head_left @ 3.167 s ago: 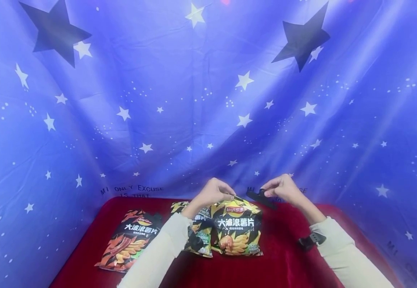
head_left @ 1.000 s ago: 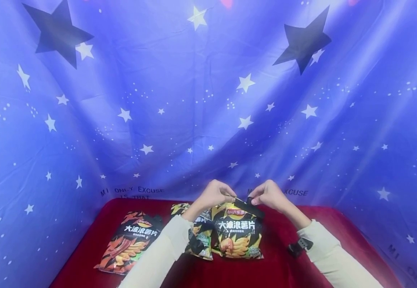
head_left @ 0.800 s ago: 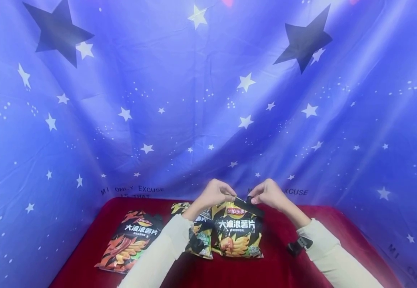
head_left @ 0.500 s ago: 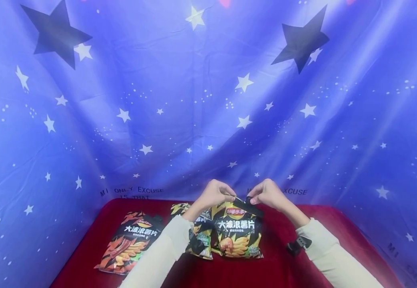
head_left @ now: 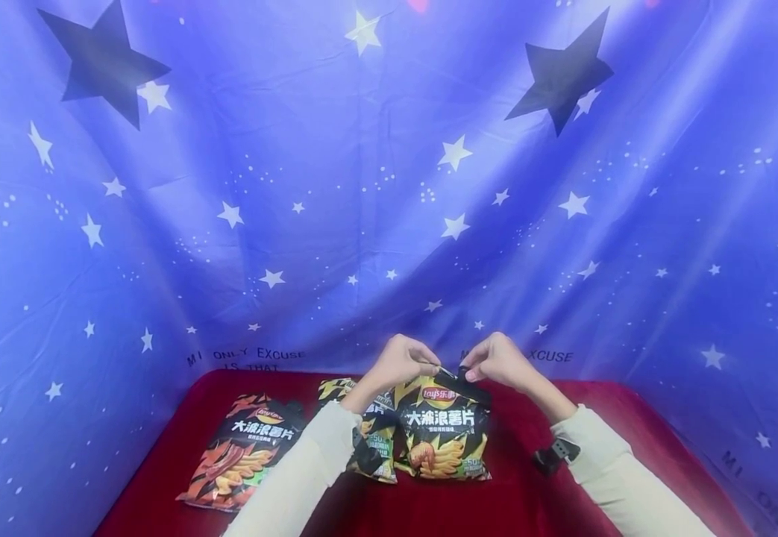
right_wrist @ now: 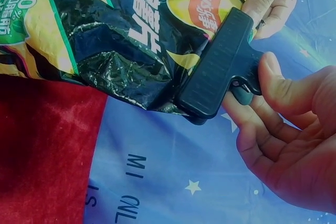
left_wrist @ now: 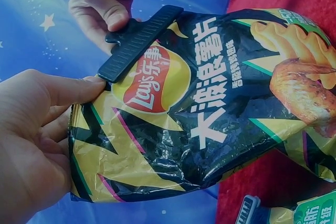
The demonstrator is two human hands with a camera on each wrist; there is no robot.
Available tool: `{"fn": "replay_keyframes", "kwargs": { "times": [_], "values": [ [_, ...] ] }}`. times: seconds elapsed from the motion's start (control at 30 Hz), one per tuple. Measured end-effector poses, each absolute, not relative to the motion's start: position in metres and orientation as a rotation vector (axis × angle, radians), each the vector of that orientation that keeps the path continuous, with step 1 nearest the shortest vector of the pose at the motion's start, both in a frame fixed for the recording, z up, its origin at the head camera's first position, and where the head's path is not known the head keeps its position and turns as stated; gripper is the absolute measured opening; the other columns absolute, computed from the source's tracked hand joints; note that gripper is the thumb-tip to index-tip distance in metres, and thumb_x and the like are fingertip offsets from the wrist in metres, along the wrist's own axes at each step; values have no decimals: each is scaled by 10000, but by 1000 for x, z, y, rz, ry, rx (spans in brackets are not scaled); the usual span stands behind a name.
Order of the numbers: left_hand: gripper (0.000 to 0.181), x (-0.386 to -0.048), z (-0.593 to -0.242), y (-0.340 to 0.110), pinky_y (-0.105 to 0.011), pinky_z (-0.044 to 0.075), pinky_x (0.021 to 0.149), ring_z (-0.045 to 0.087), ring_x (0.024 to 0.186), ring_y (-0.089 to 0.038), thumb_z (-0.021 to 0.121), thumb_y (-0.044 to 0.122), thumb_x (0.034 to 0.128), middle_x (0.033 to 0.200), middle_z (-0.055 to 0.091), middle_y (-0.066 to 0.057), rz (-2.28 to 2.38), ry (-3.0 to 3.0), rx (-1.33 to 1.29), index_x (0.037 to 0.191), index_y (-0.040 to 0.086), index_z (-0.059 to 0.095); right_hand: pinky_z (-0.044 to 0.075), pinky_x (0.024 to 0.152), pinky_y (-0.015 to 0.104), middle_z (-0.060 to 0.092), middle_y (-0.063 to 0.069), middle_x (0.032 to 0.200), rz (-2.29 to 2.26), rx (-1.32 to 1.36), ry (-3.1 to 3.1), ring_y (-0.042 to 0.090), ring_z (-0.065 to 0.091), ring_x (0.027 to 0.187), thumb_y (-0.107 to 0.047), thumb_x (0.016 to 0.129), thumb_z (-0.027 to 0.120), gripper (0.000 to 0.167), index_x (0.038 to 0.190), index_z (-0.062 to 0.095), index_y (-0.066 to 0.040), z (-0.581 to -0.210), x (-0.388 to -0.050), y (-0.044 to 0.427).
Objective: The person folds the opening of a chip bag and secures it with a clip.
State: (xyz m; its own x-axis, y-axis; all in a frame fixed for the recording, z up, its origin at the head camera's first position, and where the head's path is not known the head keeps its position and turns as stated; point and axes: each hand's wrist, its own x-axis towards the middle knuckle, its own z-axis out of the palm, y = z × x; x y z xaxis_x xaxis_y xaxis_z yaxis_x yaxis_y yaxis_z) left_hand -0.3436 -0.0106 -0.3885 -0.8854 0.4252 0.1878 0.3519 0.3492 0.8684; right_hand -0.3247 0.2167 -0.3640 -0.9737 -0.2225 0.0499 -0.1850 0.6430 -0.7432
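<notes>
A black and yellow Lay's chip bag (head_left: pixel 442 440) stands front outward on the red cloth. My left hand (head_left: pixel 395 365) pinches its top edge between thumb and fingers, as the left wrist view (left_wrist: pixel 31 129) shows closely. A wide black bag clip (right_wrist: pixel 215 69) sits across the top edge near the corner on my right-hand side. My right hand (head_left: pixel 499 363) holds the clip's handles, thumb on the upper one and fingers at the lower one. In the right wrist view, the clip's long bars lie over the folded foil beside the Lay's logo.
A red and black chip bag (head_left: pixel 237 462) with a black clip (head_left: pixel 292 409) at its top lies at the left. Between them another yellow and black bag (head_left: pixel 382 440) is partly behind my left arm. A blue starry curtain (head_left: pixel 362 186) hangs behind the red-covered table (head_left: pixel 529 500).
Since the earliest frame my right hand has moved left with the clip, from beside the bag onto its top edge. During the last second both hands stay almost still.
</notes>
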Motion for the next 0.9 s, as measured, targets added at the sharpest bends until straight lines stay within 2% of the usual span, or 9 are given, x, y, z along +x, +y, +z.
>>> {"fn": "replay_keyframes", "kwargs": {
  "times": [0.4,0.73,0.9],
  "values": [
    [117,-340,-393,-11,-296,550,809,678,816,-107,824,55,801,910,792,-46,1611,2507,714,909,100,809,632,695,346,774,193,833,-1291,-367,2758,224,753,718,98,699,812,218,911,770,69,-365,-321,214],
    [116,-344,-384,-11,-370,558,886,700,864,-143,822,68,809,927,795,-62,1582,2538,750,922,85,806,635,713,351,773,205,854,-1298,-398,2748,243,761,754,97,703,811,232,929,764,80,-357,-325,215],
    [118,-343,-385,-11,-354,559,870,695,846,-133,825,65,804,922,794,-59,1582,2531,735,917,94,808,634,712,348,774,199,850,-1283,-395,2749,228,755,748,90,699,819,240,932,764,76,-359,-326,215]
  ]
}}
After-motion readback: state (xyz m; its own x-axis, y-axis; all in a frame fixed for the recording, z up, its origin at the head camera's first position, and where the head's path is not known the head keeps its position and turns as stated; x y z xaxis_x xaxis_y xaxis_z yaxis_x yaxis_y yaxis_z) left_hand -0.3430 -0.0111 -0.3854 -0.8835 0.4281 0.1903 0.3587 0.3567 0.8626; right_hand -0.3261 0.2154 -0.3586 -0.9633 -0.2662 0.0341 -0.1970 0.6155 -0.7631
